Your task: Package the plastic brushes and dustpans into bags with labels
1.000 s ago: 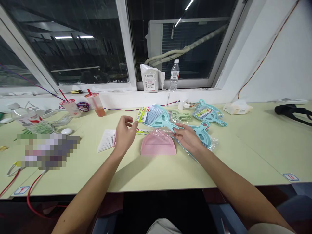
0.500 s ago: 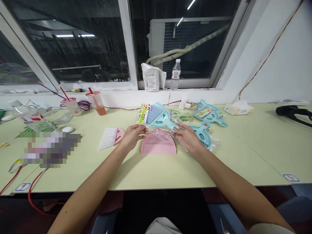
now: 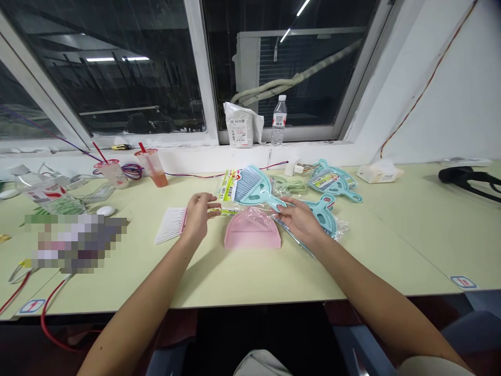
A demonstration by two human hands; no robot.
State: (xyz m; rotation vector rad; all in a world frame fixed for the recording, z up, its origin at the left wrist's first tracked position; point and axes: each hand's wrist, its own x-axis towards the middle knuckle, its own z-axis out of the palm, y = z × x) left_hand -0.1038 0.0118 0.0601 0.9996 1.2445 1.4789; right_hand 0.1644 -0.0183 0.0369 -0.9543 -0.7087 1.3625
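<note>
My right hand (image 3: 300,220) pinches the handle end of a light-blue brush-and-dustpan set (image 3: 259,192), which has blue bristles and a yellow-green label card, with clear plastic wrap around it. To the left, my left hand (image 3: 199,218) is off the set, its fingers apart and nothing in them. Beneath the blue set lies a pink dustpan (image 3: 252,237), its top partly covered by clear plastic. A pink brush with white bristles (image 3: 170,224) lies beside my left hand, which hides its handle.
More wrapped blue sets (image 3: 326,222) lie by my right hand, with another (image 3: 332,180) farther back near a green one (image 3: 288,186). Two drink cups (image 3: 157,169), a tissue pack (image 3: 379,171) and a white round object (image 3: 105,210) stand around. A water bottle (image 3: 279,122) is on the sill.
My left hand has moved left, away from the blue set, and its fingers have spread. The right hand keeps its hold on the handle. The view has shifted slightly.
</note>
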